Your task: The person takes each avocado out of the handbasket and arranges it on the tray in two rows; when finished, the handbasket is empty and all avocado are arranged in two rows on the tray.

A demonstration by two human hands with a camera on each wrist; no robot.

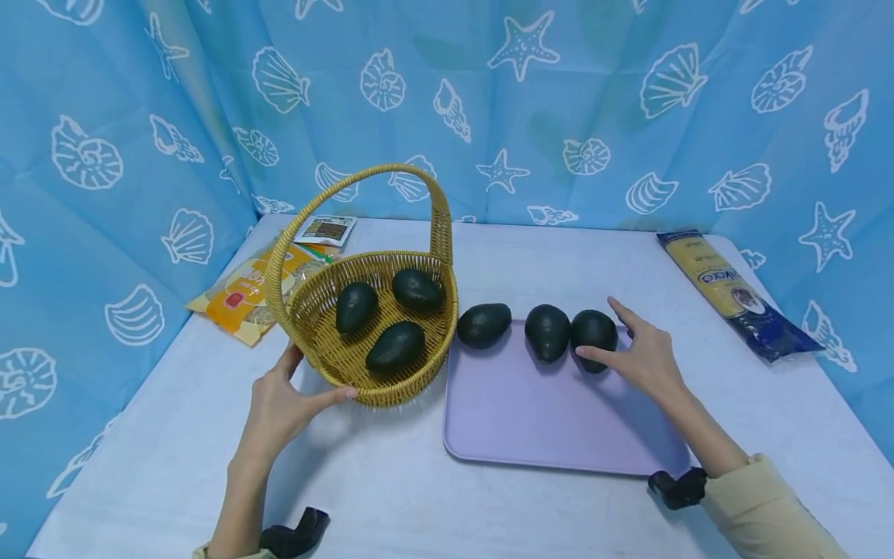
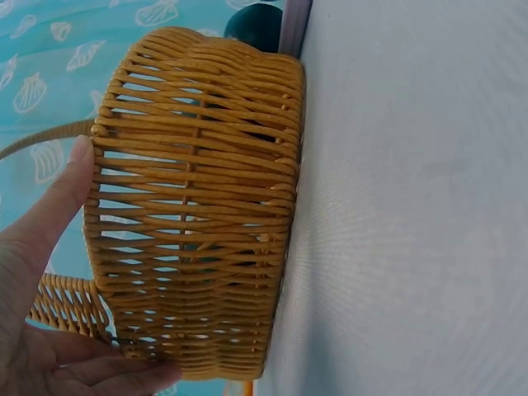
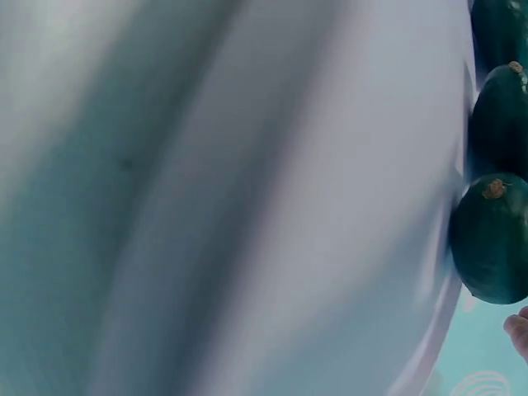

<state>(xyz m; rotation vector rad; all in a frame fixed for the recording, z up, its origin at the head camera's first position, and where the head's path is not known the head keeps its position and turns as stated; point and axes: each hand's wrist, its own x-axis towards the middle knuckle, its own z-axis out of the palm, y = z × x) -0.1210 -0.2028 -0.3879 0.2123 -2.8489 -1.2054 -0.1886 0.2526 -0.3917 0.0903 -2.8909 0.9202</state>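
A yellow wicker basket (image 1: 419,384) with a tall handle holds three dark green avocados, among them one near the front (image 1: 396,347). My left hand (image 1: 282,400) grips the basket's near left side, thumb at the rim and fingers along the outer wall (image 2: 194,214). Three more avocados are lined up by the far edge of a lilac tray (image 1: 538,419). My right hand (image 1: 639,357) is spread around the rightmost avocado (image 1: 594,330), its thumb across the front and a finger beyond it. The middle avocado (image 1: 548,332) sits close beside that one; another (image 1: 484,325) lies at the tray's corner by the basket.
Behind the basket on the left lie an orange and clear food packet (image 1: 244,295) and a small white packet (image 1: 326,230). A yellow and blue pasta bag (image 1: 733,291) rests at the table's right side. A blue shell-patterned curtain (image 1: 517,116) hangs behind the white table.
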